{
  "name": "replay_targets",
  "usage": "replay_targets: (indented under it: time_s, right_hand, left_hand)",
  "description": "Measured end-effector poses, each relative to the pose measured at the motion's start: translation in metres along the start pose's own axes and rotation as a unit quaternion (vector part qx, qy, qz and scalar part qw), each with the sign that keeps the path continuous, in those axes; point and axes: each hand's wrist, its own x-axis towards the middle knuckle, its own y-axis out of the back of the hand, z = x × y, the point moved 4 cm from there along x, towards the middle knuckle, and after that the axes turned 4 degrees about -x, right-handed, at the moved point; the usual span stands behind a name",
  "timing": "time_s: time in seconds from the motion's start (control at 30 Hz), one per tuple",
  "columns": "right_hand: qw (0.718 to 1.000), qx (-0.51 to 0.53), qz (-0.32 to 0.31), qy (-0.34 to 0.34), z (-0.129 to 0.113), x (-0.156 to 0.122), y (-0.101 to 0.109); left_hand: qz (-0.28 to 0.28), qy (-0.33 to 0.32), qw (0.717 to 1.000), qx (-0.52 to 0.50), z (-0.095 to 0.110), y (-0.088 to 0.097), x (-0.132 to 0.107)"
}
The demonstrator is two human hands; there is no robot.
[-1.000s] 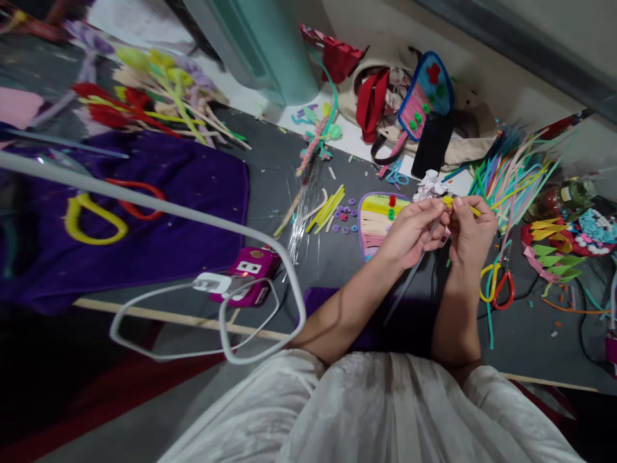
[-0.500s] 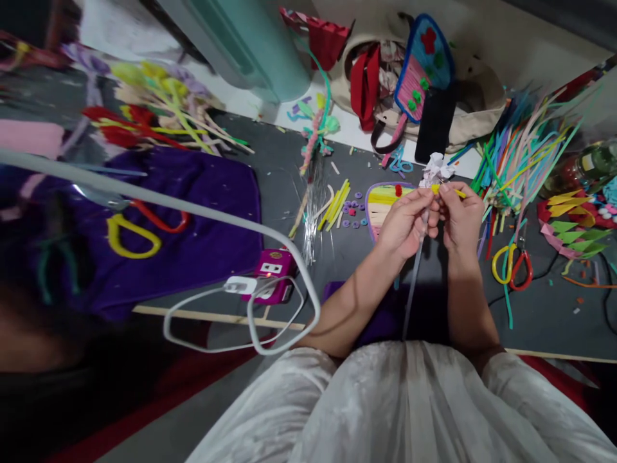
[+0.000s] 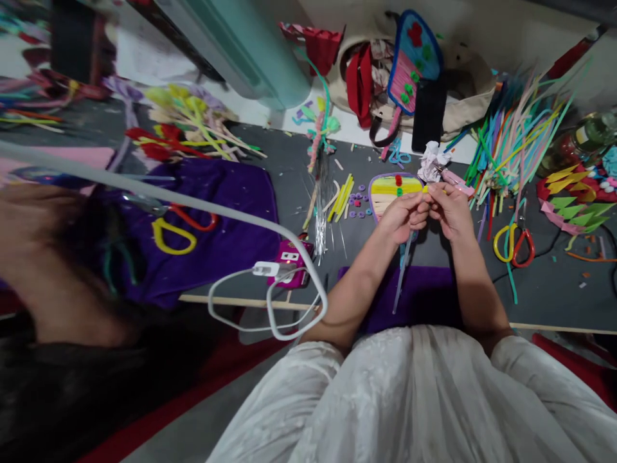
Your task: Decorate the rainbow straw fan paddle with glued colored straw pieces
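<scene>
My left hand [image 3: 403,217] and my right hand [image 3: 450,207] meet over the table, fingertips pinched together on a small yellow pipe cleaner [image 3: 426,189]. Most of that piece is hidden by the fingers. Below my left hand hangs a thin pale greyish strip [image 3: 399,289]; its upper end is out of sight in the fingers. Just behind the hands lies a wing-shaped panel [image 3: 396,184] with yellow and cream stripes, a purple edge and red and green dots. Crumpled white paper [image 3: 432,159] sits beyond my fingers, with a pink-handled tool [image 3: 456,182] against it.
Small purple coils [image 3: 355,203] and yellow stems [image 3: 343,196] lie left of the panel. Scissors [image 3: 513,244] and a bunch of coloured pipe cleaners [image 3: 515,141] are at right. A white cable [image 3: 216,215] crosses the left side near another person's arm [image 3: 58,270].
The view has shifted, showing more of the left side. My hands have drawn slightly nearer my body, uncovering the pink-handled tool and more of the striped panel. The other person's arm shows more.
</scene>
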Motion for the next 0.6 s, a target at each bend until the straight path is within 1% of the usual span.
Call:
replay_targets:
  time_s: [0.1, 0.13, 0.2, 0.27, 0.3, 0.37, 0.43, 0.47, 0.5, 0.6]
  right_hand:
    - [1.0, -0.006, 0.005, 0.006, 0.002, -0.002, 0.006]
    - [1.0, -0.007, 0.012, 0.018, 0.002, -0.003, 0.007]
    - [0.998, -0.017, 0.029, 0.045, -0.001, -0.004, 0.01]
    - [0.996, -0.043, 0.038, 0.067, -0.005, -0.005, 0.011]
    - [0.995, -0.058, 0.039, 0.076, -0.008, -0.006, 0.011]
    - [0.991, -0.086, 0.032, 0.094, -0.015, -0.009, 0.01]
    - [0.989, -0.099, 0.017, 0.109, -0.021, -0.012, 0.008]
    - [0.989, -0.099, 0.006, 0.112, -0.024, -0.014, 0.007]
    - [0.989, -0.095, -0.005, 0.113, -0.027, -0.016, 0.007]
    - [0.992, -0.06, -0.039, 0.1, -0.032, -0.023, 0.006]
  left_hand:
    - [0.014, -0.027, 0.998, 0.05, -0.005, 0.001, -0.002]
    - [0.024, -0.054, 0.996, 0.07, -0.007, 0.001, -0.002]
    - [0.057, -0.146, 0.981, 0.114, -0.007, 0.002, -0.004]
    - [0.097, -0.253, 0.946, 0.176, -0.005, 0.003, -0.008]
    - [0.113, -0.294, 0.925, 0.215, -0.005, 0.003, -0.01]
    - [0.134, -0.349, 0.881, 0.288, -0.006, 0.002, -0.014]
    - [0.138, -0.381, 0.853, 0.33, -0.005, -0.001, -0.017]
    - [0.133, -0.386, 0.848, 0.338, -0.004, -0.002, -0.019]
    - [0.123, -0.382, 0.85, 0.341, -0.003, -0.005, -0.021]
    - [0.084, -0.344, 0.873, 0.335, -0.002, -0.013, -0.028]
